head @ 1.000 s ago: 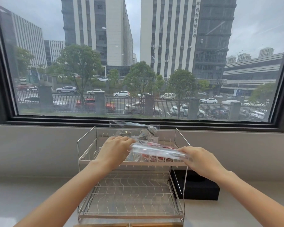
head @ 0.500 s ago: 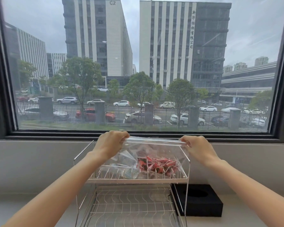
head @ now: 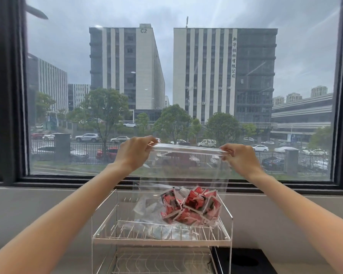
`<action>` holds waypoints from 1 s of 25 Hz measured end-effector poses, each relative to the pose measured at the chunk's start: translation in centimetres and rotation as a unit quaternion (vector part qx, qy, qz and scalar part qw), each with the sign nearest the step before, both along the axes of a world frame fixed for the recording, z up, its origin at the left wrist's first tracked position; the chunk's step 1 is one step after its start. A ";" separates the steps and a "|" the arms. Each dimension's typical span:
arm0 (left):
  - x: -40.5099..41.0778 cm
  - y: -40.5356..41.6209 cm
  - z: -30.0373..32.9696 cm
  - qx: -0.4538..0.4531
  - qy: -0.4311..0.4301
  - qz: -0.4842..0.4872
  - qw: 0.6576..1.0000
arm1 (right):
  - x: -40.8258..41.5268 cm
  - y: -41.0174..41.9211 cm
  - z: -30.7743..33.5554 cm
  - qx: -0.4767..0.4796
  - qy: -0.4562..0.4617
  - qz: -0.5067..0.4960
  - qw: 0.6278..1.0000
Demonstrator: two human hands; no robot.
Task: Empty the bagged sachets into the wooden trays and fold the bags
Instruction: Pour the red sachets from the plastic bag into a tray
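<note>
Since the earlier frames, both hands and the clear bag (head: 183, 175) are being raised higher, so that the bag's top edge is now being held in front of the window (head: 178, 86), well above the wire rack (head: 162, 237). Behind the window, tall buildings, trees and parked cars are being shown. On the desk (head: 28, 214), the two-tier wire rack is being seen in the near middle, with a black box (head: 244, 261) just beside it on the right. The bag is being stretched between the hands, hanging down with its bottom resting on or just above the rack's upper shelf; which one cannot be told. Red sachets (head: 190, 206) are being gathered in the bag's lower right part. Another clear bag (head: 147, 209) is being seen lying on the upper shelf to the left. The left hand (head: 136, 152) is being clamped on the bag's left top corner, and the right hand (head: 239, 157) is being pinched on its right top corner.
</note>
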State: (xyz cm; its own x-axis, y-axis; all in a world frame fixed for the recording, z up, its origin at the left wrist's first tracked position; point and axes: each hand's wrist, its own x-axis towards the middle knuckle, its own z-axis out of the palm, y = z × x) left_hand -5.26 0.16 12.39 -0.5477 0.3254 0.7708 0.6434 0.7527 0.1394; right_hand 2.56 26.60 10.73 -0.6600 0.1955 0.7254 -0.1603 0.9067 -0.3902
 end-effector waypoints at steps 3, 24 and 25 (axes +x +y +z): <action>0.7 -0.6 0.9 0.073 0.008 -0.052 0.996 | 0.9 -0.5 1.1 -0.056 0.055 0.028 0.997; 7.9 -7.3 -19.0 0.405 -0.359 -0.232 0.808 | 9.3 -7.0 -17.8 -0.447 -0.092 0.197 0.868; 8.3 -7.2 -20.3 0.411 -0.373 -0.230 0.799 | 9.5 -7.3 -19.2 -0.459 -0.101 0.189 0.862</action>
State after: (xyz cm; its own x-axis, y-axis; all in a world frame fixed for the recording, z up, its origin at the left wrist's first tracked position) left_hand 3.08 -7.03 -7.93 -0.9229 0.1763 0.3422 0.3322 -0.0840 0.9394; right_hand 12.03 19.35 -8.45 -0.8970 0.3692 0.2431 -0.2225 0.0981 -0.9700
